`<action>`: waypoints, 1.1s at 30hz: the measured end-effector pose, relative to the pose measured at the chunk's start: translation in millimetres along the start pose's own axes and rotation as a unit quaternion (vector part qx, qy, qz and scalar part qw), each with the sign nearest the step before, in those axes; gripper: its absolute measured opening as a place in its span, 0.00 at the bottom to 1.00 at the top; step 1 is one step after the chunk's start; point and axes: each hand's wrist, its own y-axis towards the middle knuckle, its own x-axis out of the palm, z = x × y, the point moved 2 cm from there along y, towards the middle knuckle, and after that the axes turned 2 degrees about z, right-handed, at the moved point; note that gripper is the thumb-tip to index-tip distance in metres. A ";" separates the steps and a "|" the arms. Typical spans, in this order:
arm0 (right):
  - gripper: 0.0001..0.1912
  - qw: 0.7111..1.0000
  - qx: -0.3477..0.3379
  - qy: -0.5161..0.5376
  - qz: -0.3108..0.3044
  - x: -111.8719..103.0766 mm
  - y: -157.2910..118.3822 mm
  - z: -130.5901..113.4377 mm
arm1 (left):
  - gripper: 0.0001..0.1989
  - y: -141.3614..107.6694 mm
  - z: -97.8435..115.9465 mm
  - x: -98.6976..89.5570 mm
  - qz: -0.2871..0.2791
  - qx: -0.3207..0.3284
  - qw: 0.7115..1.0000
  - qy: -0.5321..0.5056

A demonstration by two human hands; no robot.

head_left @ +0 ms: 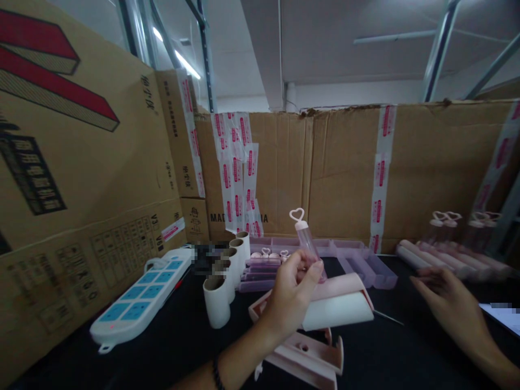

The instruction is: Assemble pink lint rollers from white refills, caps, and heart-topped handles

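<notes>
My left hand point(296, 287) is closed around the lower part of a clear tube point(306, 238) with a pale pink heart-loop cap, which stands up tilted. Just under the fingers is a pink casing point(343, 285) with a white roll point(339, 311) along it; whether the tube is joined to it I cannot tell. Below lies another open pink casing part point(304, 352). Off to the right, my right hand point(450, 303) has loosely bent fingers and seems to hold nothing. It is close to a row of pink rollers point(450, 260), behind which heart-capped tubes stand.
White cardboard cores point(216, 303) stand in a line left of centre. Beyond them are purple trays point(365, 265) and several heart-capped tubes point(264, 265). A power strip point(138, 303) lies at left. A thin metal rod point(388, 317) rests on the black table. Cardboard walls point(341, 173) enclose the back and left.
</notes>
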 end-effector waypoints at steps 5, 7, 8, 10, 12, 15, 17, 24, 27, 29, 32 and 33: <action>0.24 1.000 -0.006 -0.007 0.004 -0.7 -0.2 -4.9 | 0.12 0.5 -2.2 -1.4 0.002 0.000 1.000 0.001; 0.26 1.000 -0.005 0.001 0.015 -1.1 -0.3 -6.8 | 0.12 1.1 -2.6 -1.5 0.005 0.000 1.000 0.002; 0.26 1.000 -0.007 0.002 0.017 -1.3 -0.2 -7.8 | 0.12 1.5 -2.7 -1.5 0.007 0.000 1.000 0.001; 0.25 1.000 -0.019 -0.002 0.018 -1.6 -0.2 -10.2 | 0.11 2.5 -2.9 -2.0 0.017 -0.005 1.000 -0.003; 0.25 0.999 -0.034 -0.008 0.019 -1.7 -0.6 -13.2 | 0.12 4.0 -4.3 -3.1 0.028 -0.017 0.999 -0.011; 0.25 0.998 -0.051 -0.004 0.029 -1.1 -1.4 -19.2 | 0.13 6.9 -8.7 -5.8 0.055 -0.049 0.997 -0.035; 0.23 0.998 -0.057 0.008 0.035 -1.0 -0.9 -25.2 | 0.15 9.1 -12.1 -7.2 0.075 -0.080 0.992 -0.058; 0.16 0.987 -0.069 0.121 0.076 -18.5 -10.2 -98.1 | 0.19 16.2 -13.6 -4.8 0.096 -0.139 0.979 -0.112; 0.16 0.974 -0.058 0.212 -0.052 -16.0 -39.4 -159.1 | 0.17 14.1 -12.1 -0.8 0.089 -0.096 0.986 -0.099; 0.19 0.941 -0.035 0.277 -0.189 -6.0 -62.7 -198.6 | 0.16 10.9 -12.9 3.2 0.081 -0.077 0.990 -0.084; 0.19 0.881 0.023 0.368 -0.296 12.6 -85.4 -239.5 | 0.18 5.9 -14.7 9.5 0.067 -0.081 0.992 -0.069; 0.17 0.872 0.036 0.387 -0.299 18.2 -88.1 -246.9 | 0.18 4.9 -14.9 10.9 0.061 -0.086 0.992 -0.071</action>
